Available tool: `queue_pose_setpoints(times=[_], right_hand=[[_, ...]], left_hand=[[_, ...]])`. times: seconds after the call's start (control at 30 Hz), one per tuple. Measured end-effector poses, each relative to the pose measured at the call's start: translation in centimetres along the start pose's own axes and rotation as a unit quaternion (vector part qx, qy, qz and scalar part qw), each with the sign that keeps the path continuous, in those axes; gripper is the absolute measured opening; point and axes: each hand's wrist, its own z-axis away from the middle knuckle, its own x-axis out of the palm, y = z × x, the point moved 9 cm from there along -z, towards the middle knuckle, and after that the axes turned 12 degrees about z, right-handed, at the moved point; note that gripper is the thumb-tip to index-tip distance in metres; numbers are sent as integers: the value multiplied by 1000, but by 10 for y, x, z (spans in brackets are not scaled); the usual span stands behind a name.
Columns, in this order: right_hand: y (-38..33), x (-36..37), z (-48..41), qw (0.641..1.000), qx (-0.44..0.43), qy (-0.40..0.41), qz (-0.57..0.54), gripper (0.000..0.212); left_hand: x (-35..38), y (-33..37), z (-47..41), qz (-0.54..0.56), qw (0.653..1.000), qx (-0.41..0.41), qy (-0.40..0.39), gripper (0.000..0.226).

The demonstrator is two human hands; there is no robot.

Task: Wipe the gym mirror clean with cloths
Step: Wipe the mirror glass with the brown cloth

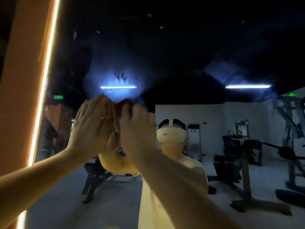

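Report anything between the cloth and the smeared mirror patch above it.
Nothing visible. The dark red cloth under the right hand sits just below the hazy smear on the large wall mirror; the left hand lies flat alongside.

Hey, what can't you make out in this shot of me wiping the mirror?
Head view only:
- cloth: just a red scrap shows; the right hand covers the rest.
- right hand: motion-blurred, so its grip is unclear.
- left hand: its back faces the camera, hiding whether the palm touches the mirror.
- smears: glare from the reflected light hides their extent.
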Motion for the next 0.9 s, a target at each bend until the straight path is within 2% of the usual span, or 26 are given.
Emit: queue_pose_setpoints(times=[0.07, 0.13, 0.17, 0.23, 0.3, 0.33, 0.37, 0.43, 0.5, 0.57, 0.6, 0.67, 0.7, 0.73, 0.8, 0.87, 0.9], right_hand=[[-36, -5, 22, 989, -147, -4, -22, 34], [-16, -13, 10, 971, -238, 12, 19, 25], [12, -17, -9, 972, -221, 26, 71, 30], [103, -32, -64, 980, -80, 77, 162, 45], [192, -40, -102, 980, 56, 62, 183, 49], [214, -44, -111, 978, 106, 60, 167, 49], [218, -43, -114, 974, 154, 63, 155, 48], [177, -33, -105, 966, 209, 76, 130, 48], [93, -13, -84, 984, 138, 74, 79, 49], [9, 6, -54, 999, -23, 23, 28, 43], [-16, 12, -42, 994, -108, -2, 11, 40], [-13, 5, -45, 972, -232, -1, 30, 41], [11, 1, -60, 969, -234, 19, 73, 44], [45, -5, -82, 974, -190, 43, 119, 45], [127, -24, -132, 980, -41, 75, 178, 40], [180, -35, -160, 979, 90, 79, 163, 40], [179, -34, -167, 976, 133, 81, 151, 39]], left_hand=[[-4, -7, -19, -16, 1000, -19, 13, 46], [5, -14, -39, -37, 998, -42, -5, 46], [10, -16, -46, -43, 998, -49, -14, 48], [18, -15, -51, -47, 998, -43, -17, 56], [22, -11, -45, -48, 998, -25, -18, 64], [22, -10, -41, -48, 999, -16, -20, 67], [21, -10, -37, -47, 999, -7, -20, 68], [15, -8, -36, -42, 999, 9, -10, 67], [11, -8, -41, -39, 999, 19, 9, 61], [7, -19, -52, -24, 1000, -5, 15, 56], [5, -26, -55, -15, 999, -24, 16, 54], [5, -33, -57, -27, 999, -29, 7, 58], [7, -33, -56, -53, 999, -12, -2, 61], [8, -32, -55, -77, 997, 3, -9, 64], [9, -29, -53, -102, 995, 9, -13, 69], [10, -28, -51, -110, 993, 14, -26, 74], [9, -30, -52, -112, 993, 15, -34, 78]])
